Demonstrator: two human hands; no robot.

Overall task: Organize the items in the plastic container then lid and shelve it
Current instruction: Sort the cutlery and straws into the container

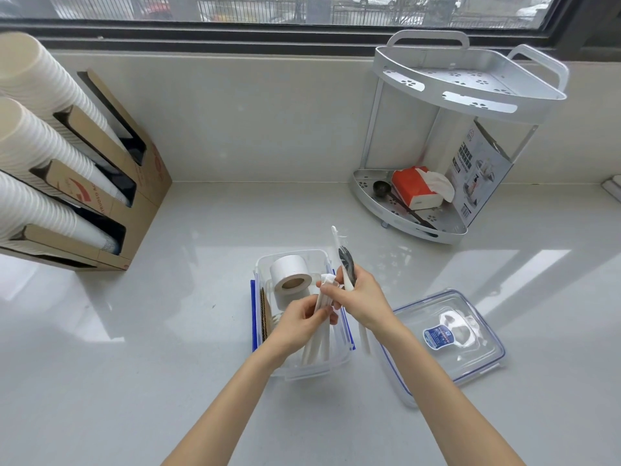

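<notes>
Right hand (361,294) is curled round a bundle of wrapped plastic cutlery (346,264), tips up; left hand (299,319) pinches white paper-wrapped sticks (316,334), both forearms reaching in from below over the open plastic container (295,368) at desk (168,364) centre. Inside: white tape roll (289,275) at far end, cardboard strip (263,314) along left wall. Lid (447,334) lies flat just right of container; two-tier corner shelf (470,82) w/ tissue pack (415,188) stands far right.

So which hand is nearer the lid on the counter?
Right. The right hand is over the container's right edge, beside the lid; the left hand is farther left, over the container's middle.
</notes>
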